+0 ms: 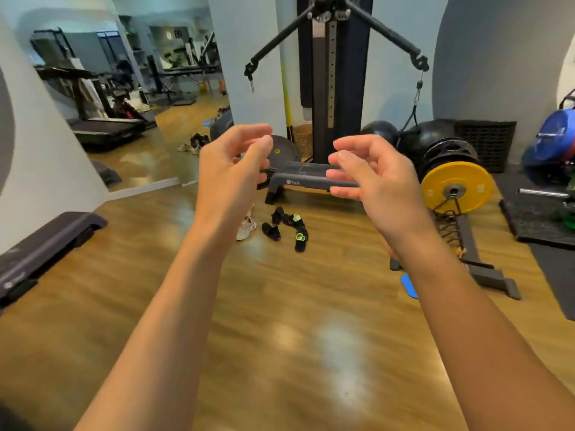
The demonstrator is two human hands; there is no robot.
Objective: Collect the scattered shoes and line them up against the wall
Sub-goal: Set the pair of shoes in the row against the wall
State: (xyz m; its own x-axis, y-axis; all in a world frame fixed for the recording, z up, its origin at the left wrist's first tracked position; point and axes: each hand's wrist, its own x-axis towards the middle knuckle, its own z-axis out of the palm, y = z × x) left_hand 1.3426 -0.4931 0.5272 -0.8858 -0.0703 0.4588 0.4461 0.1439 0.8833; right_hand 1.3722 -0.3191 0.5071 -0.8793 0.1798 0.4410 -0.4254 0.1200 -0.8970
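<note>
Several shoes lie scattered on the wooden floor ahead, in front of a step platform [311, 181]. A pale pink sneaker [246, 228] lies furthest left, partly hidden behind my left forearm. Beside it are a black shoe [271, 230] and black shoes with neon-green marks [300, 236]. My left hand [231, 169] and my right hand [373, 175] are both raised in front of me at chest height, well above and short of the shoes. Their fingers are loosely curled and hold nothing.
A cable machine [331, 76] stands at the far wall with black exercise balls [429, 135] and a yellow weight plate [457, 188] on a rack to its right. Another step platform [40, 253] lies at the left wall below a mirror [130, 98]. A blue disc [408, 286] lies on the floor.
</note>
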